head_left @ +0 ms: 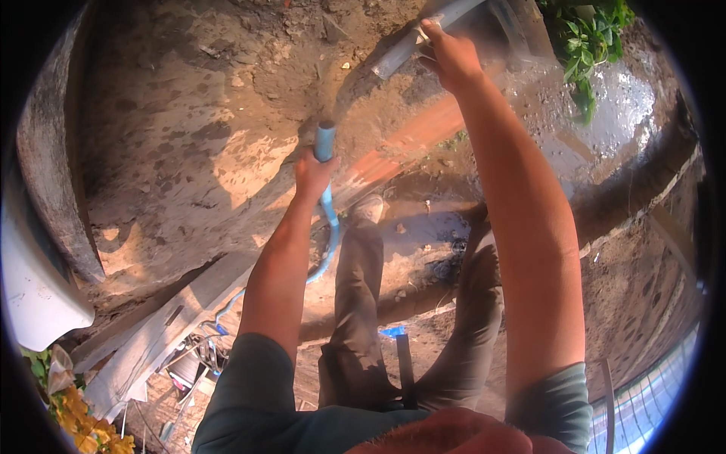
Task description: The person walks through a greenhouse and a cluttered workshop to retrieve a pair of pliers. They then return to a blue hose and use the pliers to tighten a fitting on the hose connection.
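Left of centre in the upper half of the frame, the left hand (312,172) is closed around a blue hose (324,142), just behind its open end, which points toward the top edge. Below the fist the hose bends and runs down toward the lower left, passing behind the forearm. At the top, right of centre, the right hand (454,64) grips a pale grey bar (392,62) that slants up to the upper edge; how far the fingers wrap round it cannot be seen. Beside that hand lies a blurred pale frame (522,34), and to its right green leaves (588,47) hang over wet, shining ground (616,110). An orange-red strip (416,140) crosses the muddy soil between the two hands. Brown trousers (358,291) fill the lower middle, with one shoe (369,207) just below the strip. At lower left a weathered plank (178,310) lies slantwise, near orange flowers (87,416); a white curved object (41,284) stands at the left rim.
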Demonstrator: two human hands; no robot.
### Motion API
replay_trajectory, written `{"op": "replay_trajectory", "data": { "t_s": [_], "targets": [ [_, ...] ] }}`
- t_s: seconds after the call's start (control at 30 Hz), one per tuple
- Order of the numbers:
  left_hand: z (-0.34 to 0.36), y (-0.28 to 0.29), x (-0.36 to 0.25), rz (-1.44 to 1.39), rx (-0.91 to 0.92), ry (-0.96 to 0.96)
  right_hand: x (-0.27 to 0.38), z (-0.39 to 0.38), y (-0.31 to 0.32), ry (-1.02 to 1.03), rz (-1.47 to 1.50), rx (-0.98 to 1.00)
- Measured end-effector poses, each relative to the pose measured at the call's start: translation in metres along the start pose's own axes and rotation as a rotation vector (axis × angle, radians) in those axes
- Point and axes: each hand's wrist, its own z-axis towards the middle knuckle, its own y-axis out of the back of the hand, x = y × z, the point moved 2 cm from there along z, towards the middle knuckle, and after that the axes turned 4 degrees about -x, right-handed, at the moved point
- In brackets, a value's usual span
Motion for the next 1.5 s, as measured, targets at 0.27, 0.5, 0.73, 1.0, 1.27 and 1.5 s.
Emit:
{"op": "replay_trajectory", "data": {
  "t_s": [0.27,0.5,0.73,1.0,1.27,1.5],
  "targets": [
    [-0.057,0.005,-0.052,0.055,0.203,-0.160,0.020,0.001,-0.007,-0.111,0.103,0.074],
    [-0.054,0.012,-0.105,0.035,0.214,-0.161,0.037,-0.017,-0.017,-0.081,0.322,0.262],
    [-0.044,0.017,-0.137,0.149,0.132,-0.068,0.049,-0.028,-0.021,-0.079,0.346,0.255],
    [-0.045,0.030,-0.166,0.120,0.115,-0.041,0.055,-0.044,-0.024,-0.061,0.351,0.221],
    [-0.038,0.045,-0.163,-0.050,0.151,-0.085,0.059,-0.055,-0.024,0.019,0.387,0.221],
    [-0.032,0.057,-0.167,-0.171,0.453,-0.025,0.055,-0.055,-0.023,0.107,0.429,0.170]
  ]
}}
